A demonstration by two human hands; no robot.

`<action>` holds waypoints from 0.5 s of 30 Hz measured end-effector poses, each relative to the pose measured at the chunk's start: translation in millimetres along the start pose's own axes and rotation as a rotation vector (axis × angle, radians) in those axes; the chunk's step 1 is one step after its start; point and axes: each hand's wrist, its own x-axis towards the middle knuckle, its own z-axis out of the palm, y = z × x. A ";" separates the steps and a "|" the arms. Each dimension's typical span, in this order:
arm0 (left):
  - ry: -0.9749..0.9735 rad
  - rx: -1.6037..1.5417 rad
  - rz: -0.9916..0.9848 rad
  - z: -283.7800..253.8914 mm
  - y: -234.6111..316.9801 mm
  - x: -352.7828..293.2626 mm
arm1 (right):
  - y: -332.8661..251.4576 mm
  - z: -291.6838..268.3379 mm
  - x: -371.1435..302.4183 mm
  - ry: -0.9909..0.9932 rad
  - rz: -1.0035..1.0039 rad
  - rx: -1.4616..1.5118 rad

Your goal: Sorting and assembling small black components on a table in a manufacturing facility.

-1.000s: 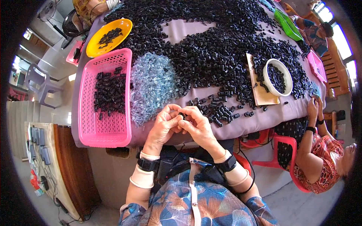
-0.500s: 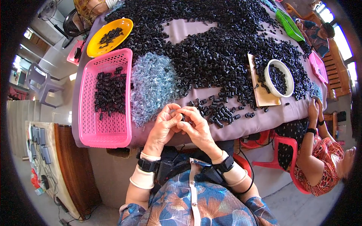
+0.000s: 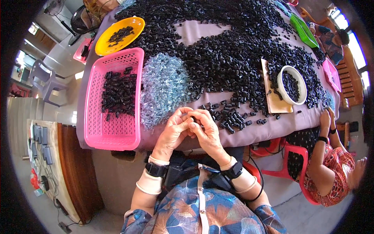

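Observation:
My left hand [image 3: 173, 132] and my right hand [image 3: 206, 133] meet at the table's front edge, fingertips pinched together. Between them shows a bit of a small black plastic piece [image 3: 193, 119], mostly covered by the fingers. Just beyond my right hand lie loose black cylindrical plastic pieces [image 3: 233, 120]. A heap of small clear bluish plastic pieces [image 3: 163, 87] spreads beyond my left hand. To its left stands a pink basket [image 3: 91, 113] that holds a cluster of short black tubular parts [image 3: 119, 95].
A broad layer of black pieces [image 3: 230, 66] covers most of the cloth-covered table. A yellow plate [image 3: 136, 27] lies far left. At right, a white bowl [image 3: 302, 87] stands by a tan board [image 3: 278, 107]. Another person [image 3: 327, 167] sits at the right on a red chair [image 3: 286, 160].
The view has shifted slightly, so the table's things sit a little farther right. My hands stay together, the fingers slightly rearranged around the small black piece.

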 end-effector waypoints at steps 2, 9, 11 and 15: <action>-0.016 0.015 0.045 -1.2 -2.8 -0.6 | -2.7 -1.1 0.5 -0.009 0.065 0.064; 0.097 0.138 0.136 11.2 6.3 -11.6 | 1.2 -7.2 7.2 0.068 0.014 0.142; 0.114 0.224 0.322 16.2 25.3 -18.5 | 7.3 -10.3 9.1 0.065 -0.050 0.073; 0.533 0.501 0.756 23.5 86.4 -31.1 | 2.9 -11.6 6.9 0.069 0.045 0.229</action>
